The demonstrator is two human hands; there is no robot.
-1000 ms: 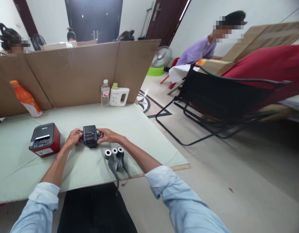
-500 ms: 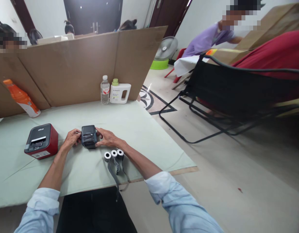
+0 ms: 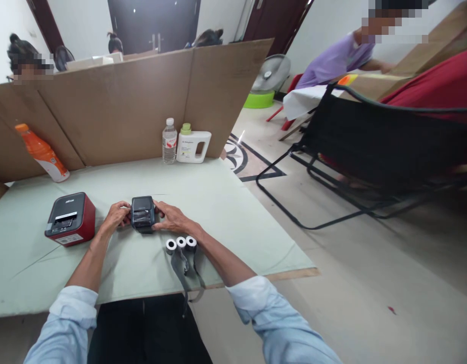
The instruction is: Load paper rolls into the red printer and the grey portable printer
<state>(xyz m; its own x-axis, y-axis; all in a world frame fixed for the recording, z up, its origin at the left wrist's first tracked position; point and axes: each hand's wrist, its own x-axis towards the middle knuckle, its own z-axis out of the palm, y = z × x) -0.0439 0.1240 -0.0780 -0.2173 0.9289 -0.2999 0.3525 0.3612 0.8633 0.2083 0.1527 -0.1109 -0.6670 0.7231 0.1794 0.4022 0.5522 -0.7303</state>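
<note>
A small black portable printer [image 3: 142,203] lies on the pale green tabletop, between my two hands. My left hand [image 3: 118,216] is closed, its fingers curled against the printer's left side. From the right, my right hand [image 3: 173,218] grips the other side between thumb and fingers. The fingertips of both hands are partly hidden. Nearer to me, beside my right forearm, stand three small paper rolls [image 3: 181,242] with dark tails hanging over the table's front edge. A red and black label printer [image 3: 84,218] sits left of my left hand.
A cardboard partition [image 3: 131,111] stands along the table's [image 3: 226,202] back edge. Against it are an orange bottle [image 3: 44,151], a clear water bottle [image 3: 169,144] and a white jug [image 3: 188,154]. Right of the table are a black folding chair [image 3: 373,146] and a person in purple [image 3: 332,63].
The whole view has shifted slightly, so things appear a little further right. Both hands stay at the sides of the small black printer, with hardly any change in their hold.
</note>
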